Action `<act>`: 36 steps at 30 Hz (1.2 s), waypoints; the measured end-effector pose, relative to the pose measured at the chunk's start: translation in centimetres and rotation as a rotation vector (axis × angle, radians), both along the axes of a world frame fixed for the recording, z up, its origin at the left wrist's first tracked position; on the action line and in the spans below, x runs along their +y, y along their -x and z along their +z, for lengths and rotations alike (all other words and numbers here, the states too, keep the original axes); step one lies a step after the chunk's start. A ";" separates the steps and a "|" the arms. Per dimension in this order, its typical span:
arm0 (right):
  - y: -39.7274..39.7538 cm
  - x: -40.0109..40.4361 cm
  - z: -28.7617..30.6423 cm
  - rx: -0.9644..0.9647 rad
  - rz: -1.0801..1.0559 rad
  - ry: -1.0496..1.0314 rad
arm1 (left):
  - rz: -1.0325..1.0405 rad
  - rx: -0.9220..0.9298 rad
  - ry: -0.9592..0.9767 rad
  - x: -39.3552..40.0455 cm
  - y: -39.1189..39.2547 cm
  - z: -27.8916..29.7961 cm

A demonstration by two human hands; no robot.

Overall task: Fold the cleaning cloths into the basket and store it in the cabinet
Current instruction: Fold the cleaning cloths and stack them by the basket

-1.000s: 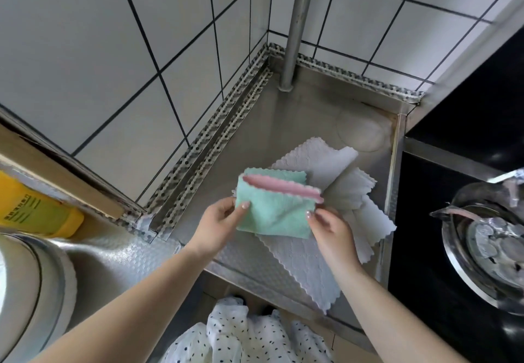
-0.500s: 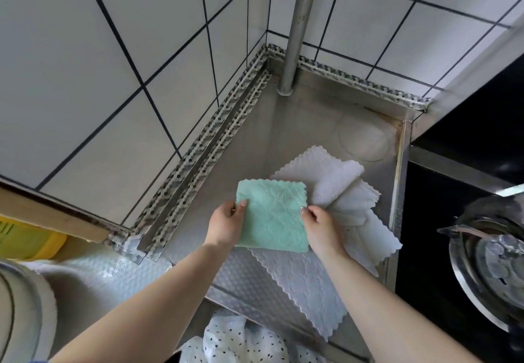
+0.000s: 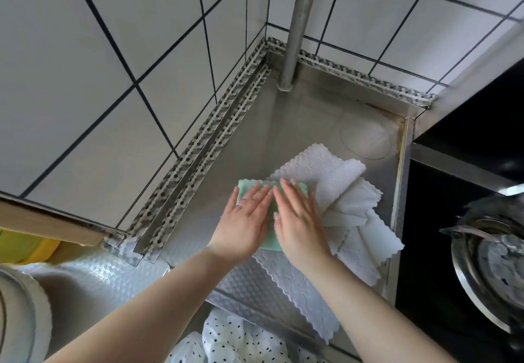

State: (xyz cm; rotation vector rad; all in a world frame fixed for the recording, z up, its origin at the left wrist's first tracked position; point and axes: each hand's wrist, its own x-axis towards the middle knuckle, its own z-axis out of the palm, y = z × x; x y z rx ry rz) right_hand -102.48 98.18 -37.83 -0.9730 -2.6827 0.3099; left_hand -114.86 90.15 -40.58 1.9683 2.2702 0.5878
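A folded green cloth (image 3: 270, 239) lies on the steel counter (image 3: 306, 124), partly over a spread white cloth (image 3: 300, 286). My left hand (image 3: 246, 220) and my right hand (image 3: 297, 218) lie side by side on the green cloth, fingers straight, pressing it flat. Most of the green cloth is hidden under the palms. Several more white cloths (image 3: 340, 189) lie in a loose pile just right of my hands. No basket or cabinet is in view.
Tiled walls meet at the far corner, where a metal pipe (image 3: 297, 27) rises. A black hob with a steel pot (image 3: 493, 266) lies to the right. A yellow container (image 3: 25, 246) and a round appliance (image 3: 22, 317) are at the left.
Both hands held the green cloth by its side edges, the pink side got folded inside, and now both palms have moved on top and press it down.
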 end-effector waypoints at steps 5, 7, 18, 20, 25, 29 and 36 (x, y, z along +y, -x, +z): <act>-0.3 0.0 -3.4 -0.272 -0.002 0.035 | -0.042 0.103 0.229 0.2 0.7 -1.8; -1.1 0.3 -3.9 -0.294 -0.018 0.030 | -0.007 0.099 0.279 0.1 1.0 -1.8; -2.6 2.4 -1.3 0.015 -0.278 0.302 | 0.310 -0.301 0.087 -1.3 1.8 0.5; -3.1 3.1 -0.4 0.014 -0.351 0.428 | 0.484 -0.505 0.067 -2.2 2.0 1.7; -2.4 4.4 -0.5 -0.058 -0.424 0.620 | 0.621 -0.834 0.227 -2.3 2.2 2.8; -2.2 5.2 -0.9 -0.027 -0.465 0.750 | 0.679 -1.022 0.292 -1.6 2.7 3.1; -1.2 5.8 0.1 0.116 -0.505 1.072 | 0.738 -1.279 0.314 -0.6 3.1 3.6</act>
